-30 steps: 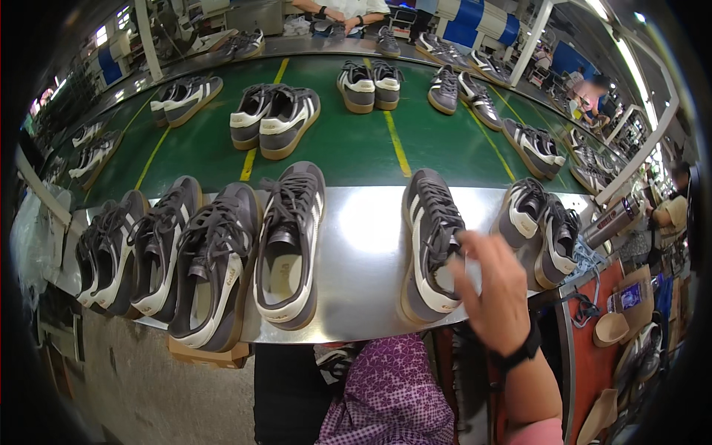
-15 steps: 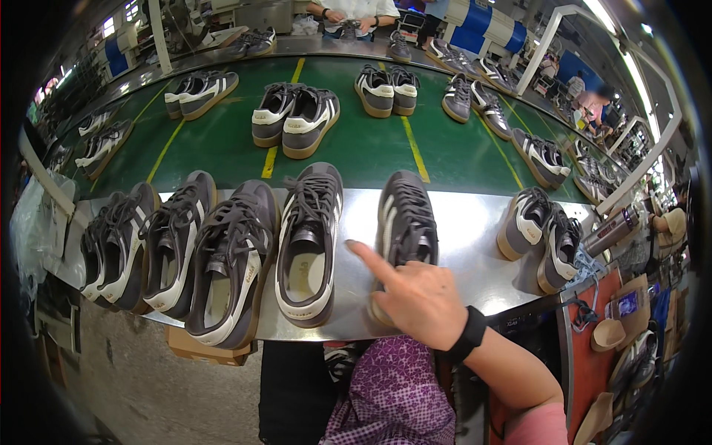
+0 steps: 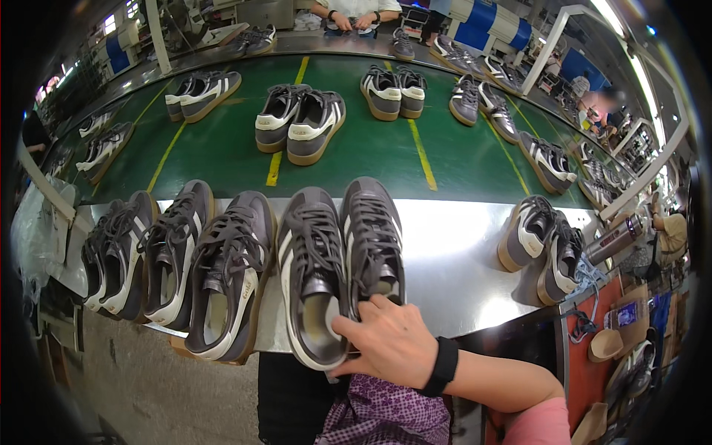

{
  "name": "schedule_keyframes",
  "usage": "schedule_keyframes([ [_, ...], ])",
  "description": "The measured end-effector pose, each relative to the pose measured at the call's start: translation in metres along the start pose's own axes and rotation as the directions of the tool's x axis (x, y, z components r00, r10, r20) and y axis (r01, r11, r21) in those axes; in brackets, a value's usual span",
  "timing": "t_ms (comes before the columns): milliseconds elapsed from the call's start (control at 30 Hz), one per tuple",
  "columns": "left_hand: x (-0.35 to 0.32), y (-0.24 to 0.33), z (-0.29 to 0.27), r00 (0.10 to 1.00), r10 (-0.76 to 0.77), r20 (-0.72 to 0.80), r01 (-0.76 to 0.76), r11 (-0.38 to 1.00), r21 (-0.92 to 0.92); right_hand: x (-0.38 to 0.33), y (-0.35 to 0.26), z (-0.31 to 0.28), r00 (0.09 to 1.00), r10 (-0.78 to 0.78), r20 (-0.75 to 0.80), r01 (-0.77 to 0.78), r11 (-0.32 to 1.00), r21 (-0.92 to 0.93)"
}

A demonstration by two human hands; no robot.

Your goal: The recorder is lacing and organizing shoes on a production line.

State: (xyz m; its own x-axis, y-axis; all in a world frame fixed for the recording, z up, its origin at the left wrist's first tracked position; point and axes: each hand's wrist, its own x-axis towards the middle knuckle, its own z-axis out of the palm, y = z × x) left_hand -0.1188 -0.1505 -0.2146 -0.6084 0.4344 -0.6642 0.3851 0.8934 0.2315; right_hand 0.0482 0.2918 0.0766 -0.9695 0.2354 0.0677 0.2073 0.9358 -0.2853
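Two dark grey sneakers with white stripes stand side by side on the metal ledge, toes away from me: the left sneaker and the right sneaker. At their heels is my right hand, closed, with a black band on the wrist. One finger dips into the left sneaker's opening while the thumb lies outside its heel. Other fingers curl over the right sneaker's opening, and its heel is hidden behind the hand. The left sneaker's heel reaches past the ledge's front edge. My left hand is out of view.
More laced sneakers stand in a row on the left of the ledge. Another pair stands at the right, near a steel flask. Beyond runs a green belt carrying sneaker pairs. Across it, a person's hands work.
My right hand has moved left and down from a pointing pose and closed at the heels. The right sneaker has shifted left against the other, whose heel has come nearer me.
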Motion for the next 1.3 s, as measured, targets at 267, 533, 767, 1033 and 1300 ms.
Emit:
schedule_keyframes([
  [267,-0.003,0.016,-0.005,1.0,-0.017,-0.009,0.018,0.997,0.073,-0.011,0.065,-0.063,0.996,-0.035,-0.086,0.054,0.97,0.236],
  [533,0.005,0.041,-0.018,0.999,0.011,-0.033,-0.005,0.986,0.164,0.004,0.208,-0.103,0.928,0.231,-0.294,-0.254,0.966,-0.043],
  [767,-0.017,0.048,-0.032,0.997,-0.004,-0.074,0.022,0.973,0.232,0.031,0.264,-0.082,0.925,0.34,-0.168,-0.356,0.932,-0.073],
  [1033,-0.077,0.12,-0.089,0.907,0.24,-0.346,-0.182,0.964,0.191,0.047,0.146,-0.01,0.991,0.112,-0.067,-0.111,0.994,0.018],
  [1300,-0.019,0.321,-0.184,0.176,0.847,-0.502,-0.827,0.404,0.392,0.141,0.143,-0.004,0.944,0.115,-0.31,-0.077,0.988,0.133],
])
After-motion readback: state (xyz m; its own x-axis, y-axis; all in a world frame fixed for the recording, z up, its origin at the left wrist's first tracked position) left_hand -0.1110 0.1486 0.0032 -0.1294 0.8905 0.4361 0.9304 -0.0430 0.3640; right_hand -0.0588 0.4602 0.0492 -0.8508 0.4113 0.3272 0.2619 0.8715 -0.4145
